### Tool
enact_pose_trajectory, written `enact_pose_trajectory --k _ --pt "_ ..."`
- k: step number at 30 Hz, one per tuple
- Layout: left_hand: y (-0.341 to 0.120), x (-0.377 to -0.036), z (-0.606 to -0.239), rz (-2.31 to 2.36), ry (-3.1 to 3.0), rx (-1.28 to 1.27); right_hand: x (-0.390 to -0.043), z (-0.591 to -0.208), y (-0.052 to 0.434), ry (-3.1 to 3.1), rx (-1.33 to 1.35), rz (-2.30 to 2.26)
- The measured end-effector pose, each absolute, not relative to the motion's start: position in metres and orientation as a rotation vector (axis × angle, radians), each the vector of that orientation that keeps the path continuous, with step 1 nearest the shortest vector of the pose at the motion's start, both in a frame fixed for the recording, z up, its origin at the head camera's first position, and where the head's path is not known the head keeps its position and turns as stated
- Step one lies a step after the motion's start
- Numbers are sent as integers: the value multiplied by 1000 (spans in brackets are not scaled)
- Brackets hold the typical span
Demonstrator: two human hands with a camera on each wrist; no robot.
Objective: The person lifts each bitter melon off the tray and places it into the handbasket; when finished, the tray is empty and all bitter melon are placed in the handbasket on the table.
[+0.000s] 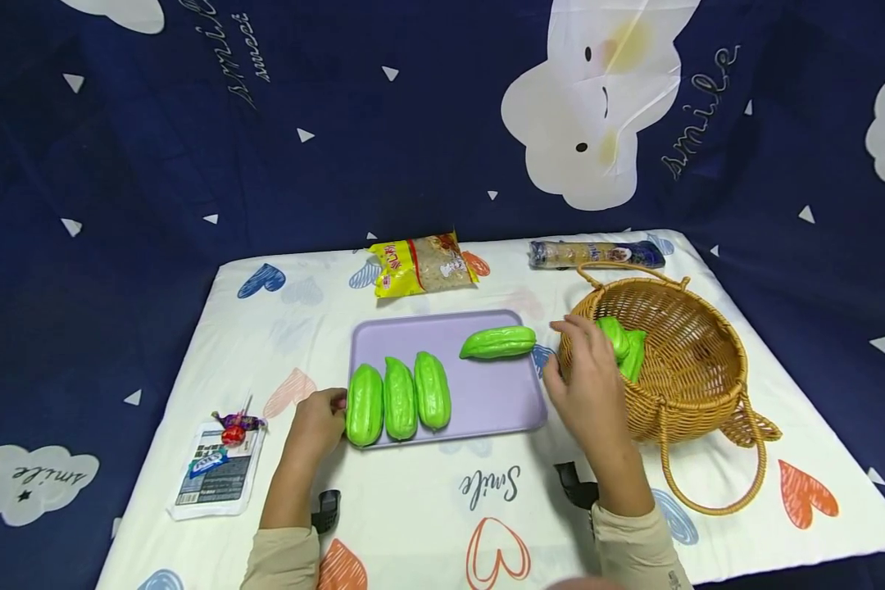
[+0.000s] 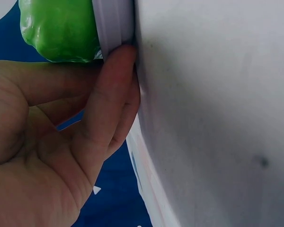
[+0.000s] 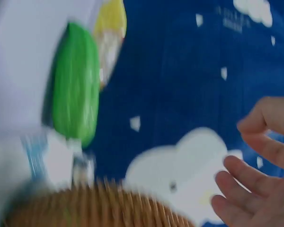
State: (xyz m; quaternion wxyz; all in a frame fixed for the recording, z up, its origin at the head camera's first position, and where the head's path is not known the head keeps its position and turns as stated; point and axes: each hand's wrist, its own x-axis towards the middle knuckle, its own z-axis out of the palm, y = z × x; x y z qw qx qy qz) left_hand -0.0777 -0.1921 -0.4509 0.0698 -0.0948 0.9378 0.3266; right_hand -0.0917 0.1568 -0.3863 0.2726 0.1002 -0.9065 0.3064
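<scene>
A purple tray [image 1: 487, 393] lies mid-table. Three green gourds [image 1: 397, 399] stand side by side on its left part, and a fourth gourd [image 1: 497, 342] lies crosswise at its far right corner. My left hand [image 1: 317, 422] grips the tray's near left corner. In the left wrist view its fingers [image 2: 109, 104] press the tray rim [image 2: 113, 23] just below a gourd [image 2: 61, 28]. My right hand [image 1: 586, 377] hovers empty over the left rim of a wicker basket [image 1: 708, 393], fingers [image 3: 255, 165] loosely curled. More green gourds [image 1: 623, 344] lie inside the basket.
A yellow snack bag [image 1: 423, 264] and a long wrapped packet [image 1: 596, 253] lie along the far table edge. At the front left a flat white packet [image 1: 217, 471] carries a wrapped candy [image 1: 234, 426]. The basket's loop handle [image 1: 715, 492] rests on the cloth.
</scene>
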Motion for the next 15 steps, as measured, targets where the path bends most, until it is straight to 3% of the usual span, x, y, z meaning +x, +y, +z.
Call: enact_pose_trajectory --k 10,15 --pt "-193 -79 -451 993 2827 -297 -79 -422 84 -2644 752 809" --pt "-193 -78 -452 1001 2820 -305 -72 -440 67 -2732 857 777"
